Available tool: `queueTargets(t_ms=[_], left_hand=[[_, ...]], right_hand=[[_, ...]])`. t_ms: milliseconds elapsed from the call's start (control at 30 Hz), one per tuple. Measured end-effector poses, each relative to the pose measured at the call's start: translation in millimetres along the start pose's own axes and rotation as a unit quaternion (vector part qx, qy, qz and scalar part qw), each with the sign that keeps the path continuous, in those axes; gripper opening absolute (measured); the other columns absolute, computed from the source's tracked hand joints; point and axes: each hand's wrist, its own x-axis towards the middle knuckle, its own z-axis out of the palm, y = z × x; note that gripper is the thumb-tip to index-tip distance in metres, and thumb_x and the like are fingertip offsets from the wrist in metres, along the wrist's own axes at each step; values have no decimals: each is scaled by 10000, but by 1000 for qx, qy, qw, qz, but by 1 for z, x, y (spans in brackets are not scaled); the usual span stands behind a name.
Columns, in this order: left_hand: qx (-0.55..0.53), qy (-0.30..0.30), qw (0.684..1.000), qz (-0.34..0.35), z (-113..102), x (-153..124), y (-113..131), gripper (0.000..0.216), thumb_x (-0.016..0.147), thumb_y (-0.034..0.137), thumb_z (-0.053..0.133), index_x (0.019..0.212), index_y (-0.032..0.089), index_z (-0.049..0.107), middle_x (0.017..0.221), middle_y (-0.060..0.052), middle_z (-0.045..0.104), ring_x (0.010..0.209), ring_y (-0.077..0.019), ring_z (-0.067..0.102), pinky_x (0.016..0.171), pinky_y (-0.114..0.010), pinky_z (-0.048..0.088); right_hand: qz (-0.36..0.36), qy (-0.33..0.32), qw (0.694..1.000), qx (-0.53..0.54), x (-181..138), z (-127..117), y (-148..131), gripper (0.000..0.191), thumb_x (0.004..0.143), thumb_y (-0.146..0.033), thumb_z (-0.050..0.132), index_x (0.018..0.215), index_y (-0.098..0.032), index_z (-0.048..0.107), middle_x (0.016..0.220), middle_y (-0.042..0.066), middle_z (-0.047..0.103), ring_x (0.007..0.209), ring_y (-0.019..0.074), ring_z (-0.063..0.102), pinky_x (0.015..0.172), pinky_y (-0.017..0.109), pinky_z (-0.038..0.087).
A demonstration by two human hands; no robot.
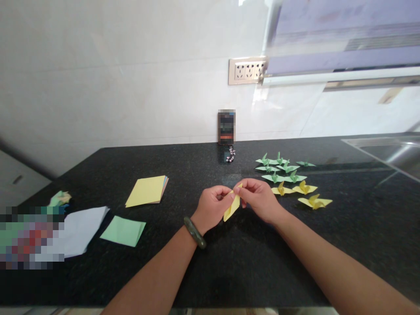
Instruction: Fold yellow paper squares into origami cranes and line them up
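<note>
My left hand [213,205] and my right hand [259,197] meet above the black countertop [249,262], both pinching a partly folded yellow paper [232,205]. The paper hangs between the fingertips, its long point slanting down to the left. A dark green bangle [194,232] sits on my left wrist. Just right of my hands lie three finished yellow paper cranes [303,194], with several green paper cranes [280,168] behind them.
A stack of coloured paper squares [146,191] with yellow on top lies to the left. Nearer me are a green sheet [124,231] and a pale blue sheet [80,229]. A phone [226,127] leans against the wall, and a steel sink [390,151] is at far right.
</note>
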Motion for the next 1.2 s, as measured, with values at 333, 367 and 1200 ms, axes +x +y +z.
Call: queueTargets(t_ms=[333, 367, 1200], left_hand=[[-1, 7, 1000, 1, 0, 0, -1, 260, 717, 386, 601, 690, 127, 612, 556, 1, 567, 479, -91, 479, 449, -206, 358], [1, 6, 1000, 3, 1, 0, -1, 259, 720, 383, 598, 689, 126, 612, 556, 2, 564, 480, -90, 476, 450, -205, 355], [-157, 43, 987, -17, 2, 5, -1, 349, 630, 213, 703, 939, 125, 567, 660, 3, 633, 577, -101, 576, 560, -213, 449]], right_hand=[[15, -8, 999, 41, 1, -2, 3, 274, 643, -408, 703, 641, -155, 597, 539, -31, 544, 438, 70, 443, 418, 205, 364], [16, -8, 999, 41, 1, -2, 3, 272, 632, -398, 713, 633, -154, 593, 542, -33, 544, 436, 67, 438, 417, 203, 360], [11, 34, 999, -15, 4, -2, 9, 275, 665, -409, 680, 705, -150, 594, 591, -31, 532, 477, 66, 446, 413, 191, 403]])
